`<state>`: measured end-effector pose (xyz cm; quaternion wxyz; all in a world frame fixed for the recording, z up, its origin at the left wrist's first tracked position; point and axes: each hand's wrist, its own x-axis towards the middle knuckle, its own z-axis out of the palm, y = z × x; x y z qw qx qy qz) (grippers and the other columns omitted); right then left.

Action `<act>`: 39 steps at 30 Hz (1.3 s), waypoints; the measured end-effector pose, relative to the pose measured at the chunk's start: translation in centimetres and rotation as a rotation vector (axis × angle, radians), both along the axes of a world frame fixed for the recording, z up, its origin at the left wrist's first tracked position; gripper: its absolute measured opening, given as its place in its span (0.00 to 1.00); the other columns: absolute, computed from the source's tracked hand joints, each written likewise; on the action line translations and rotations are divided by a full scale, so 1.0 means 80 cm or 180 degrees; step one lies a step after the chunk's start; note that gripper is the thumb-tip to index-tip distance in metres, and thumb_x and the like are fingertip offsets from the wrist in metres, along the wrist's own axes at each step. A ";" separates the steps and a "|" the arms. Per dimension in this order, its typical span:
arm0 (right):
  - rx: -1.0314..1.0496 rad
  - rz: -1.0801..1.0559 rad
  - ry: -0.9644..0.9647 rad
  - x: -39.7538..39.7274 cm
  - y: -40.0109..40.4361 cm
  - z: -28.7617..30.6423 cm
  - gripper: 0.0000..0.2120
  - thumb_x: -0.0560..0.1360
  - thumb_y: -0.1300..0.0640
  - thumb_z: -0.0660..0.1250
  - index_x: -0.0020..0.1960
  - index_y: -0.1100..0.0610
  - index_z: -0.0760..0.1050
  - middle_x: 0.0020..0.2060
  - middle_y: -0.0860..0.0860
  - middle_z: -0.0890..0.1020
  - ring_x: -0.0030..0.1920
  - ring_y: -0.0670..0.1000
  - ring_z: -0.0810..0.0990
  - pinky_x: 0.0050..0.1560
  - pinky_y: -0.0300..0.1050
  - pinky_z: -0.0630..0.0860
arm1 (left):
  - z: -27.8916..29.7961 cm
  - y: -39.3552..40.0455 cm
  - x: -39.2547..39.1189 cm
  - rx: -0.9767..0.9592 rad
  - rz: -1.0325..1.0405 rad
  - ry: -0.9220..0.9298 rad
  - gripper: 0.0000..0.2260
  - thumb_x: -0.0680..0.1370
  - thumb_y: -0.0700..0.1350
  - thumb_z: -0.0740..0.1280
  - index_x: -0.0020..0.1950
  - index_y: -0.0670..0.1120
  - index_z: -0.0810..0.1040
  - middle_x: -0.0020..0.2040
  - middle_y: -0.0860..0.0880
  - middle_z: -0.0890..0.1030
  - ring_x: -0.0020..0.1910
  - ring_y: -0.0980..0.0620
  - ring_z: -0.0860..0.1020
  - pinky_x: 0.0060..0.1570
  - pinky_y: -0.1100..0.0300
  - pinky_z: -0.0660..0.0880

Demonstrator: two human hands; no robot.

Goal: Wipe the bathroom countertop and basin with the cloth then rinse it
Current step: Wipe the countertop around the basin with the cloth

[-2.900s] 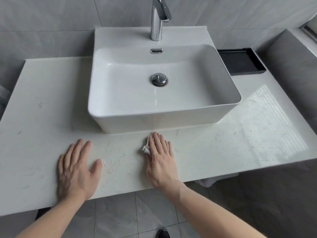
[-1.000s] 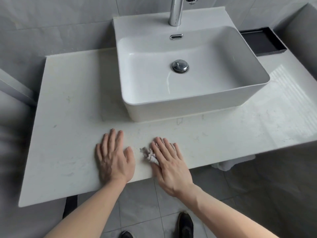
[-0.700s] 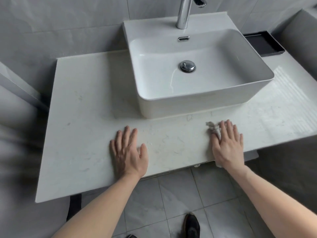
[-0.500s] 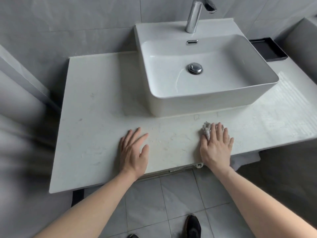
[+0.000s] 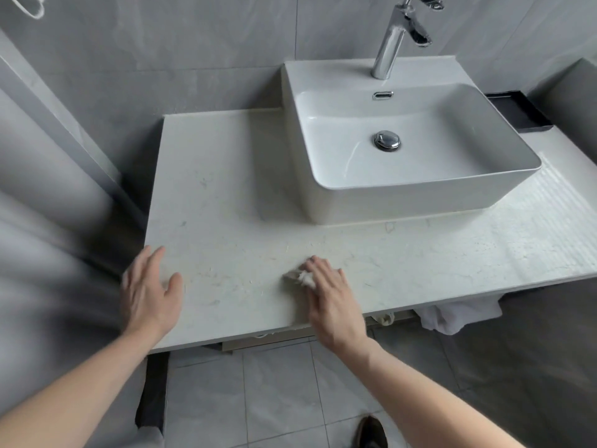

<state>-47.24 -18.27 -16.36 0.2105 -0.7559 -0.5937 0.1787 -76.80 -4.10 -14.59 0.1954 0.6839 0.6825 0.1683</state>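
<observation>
A pale marble countertop (image 5: 226,202) carries a white rectangular basin (image 5: 326,147) at the back right. My right hand (image 5: 329,292) lies flat near the counter's front edge, pressing a small crumpled white cloth (image 5: 302,277) onto the surface; the cloth pokes out from under the fingertips on the left. My left hand (image 5: 150,289) rests flat with fingers spread at the counter's front left corner, holding nothing. The basin holds a chrome drain plug (image 5: 387,140), and a chrome faucet (image 5: 392,43) stands behind it.
A black tray (image 5: 529,116) sits behind the basin at the far right. Grey tiled walls close in at the back and the left. A white towel (image 5: 452,315) hangs under the counter's front right. A shoe (image 5: 371,431) stands on the grey floor tiles.
My right hand has slid the cloth leftward along the counter's front strip. My left hand has shifted left to the counter's corner. The view has swung left.
</observation>
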 end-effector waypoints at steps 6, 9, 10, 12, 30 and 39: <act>-0.0199 -0.1632 -0.0002 0.168 -0.012 0.026 0.26 0.84 0.57 0.55 0.81 0.55 0.60 0.82 0.50 0.60 0.82 0.53 0.55 0.82 0.58 0.48 | -0.019 0.003 -0.023 -0.0735 0.0433 -0.0274 0.29 0.81 0.58 0.54 0.82 0.58 0.51 0.81 0.46 0.62 0.75 0.36 0.65 0.70 0.43 0.65; -0.0808 -0.1757 -0.0411 0.196 -0.010 0.012 0.29 0.84 0.50 0.51 0.84 0.52 0.51 0.83 0.49 0.50 0.83 0.54 0.46 0.81 0.62 0.43 | -0.017 -0.002 -0.018 -0.0686 0.0575 -0.0141 0.27 0.83 0.57 0.53 0.81 0.62 0.49 0.78 0.42 0.67 0.70 0.32 0.69 0.66 0.41 0.68; -0.0866 -0.1753 -0.0552 0.188 -0.009 0.005 0.30 0.84 0.48 0.50 0.84 0.51 0.49 0.83 0.48 0.47 0.83 0.54 0.44 0.81 0.61 0.42 | -0.015 -0.002 -0.016 -0.0659 0.0599 -0.0099 0.27 0.83 0.57 0.53 0.81 0.62 0.49 0.77 0.41 0.68 0.69 0.31 0.70 0.66 0.41 0.68; -0.0761 -0.1753 -0.0722 0.160 -0.003 -0.004 0.31 0.84 0.47 0.50 0.84 0.50 0.46 0.83 0.48 0.46 0.83 0.53 0.43 0.81 0.59 0.40 | -0.015 -0.002 -0.015 -0.0630 0.0599 -0.0033 0.26 0.83 0.57 0.52 0.81 0.62 0.49 0.76 0.40 0.69 0.68 0.31 0.71 0.65 0.41 0.69; -0.0302 0.0269 -0.0656 -0.013 0.050 -0.010 0.30 0.83 0.45 0.53 0.84 0.48 0.51 0.83 0.46 0.50 0.83 0.49 0.43 0.82 0.57 0.44 | -0.007 -0.003 -0.014 -0.0537 0.0583 0.0084 0.27 0.83 0.55 0.54 0.81 0.60 0.50 0.75 0.41 0.71 0.64 0.31 0.74 0.60 0.43 0.72; -0.0831 -0.2028 -0.0653 0.144 0.012 -0.001 0.32 0.82 0.44 0.47 0.84 0.51 0.46 0.84 0.50 0.48 0.83 0.52 0.44 0.81 0.61 0.42 | -0.007 -0.001 -0.013 -0.0543 0.0610 0.0088 0.27 0.83 0.55 0.53 0.81 0.60 0.50 0.74 0.42 0.72 0.62 0.32 0.76 0.59 0.43 0.72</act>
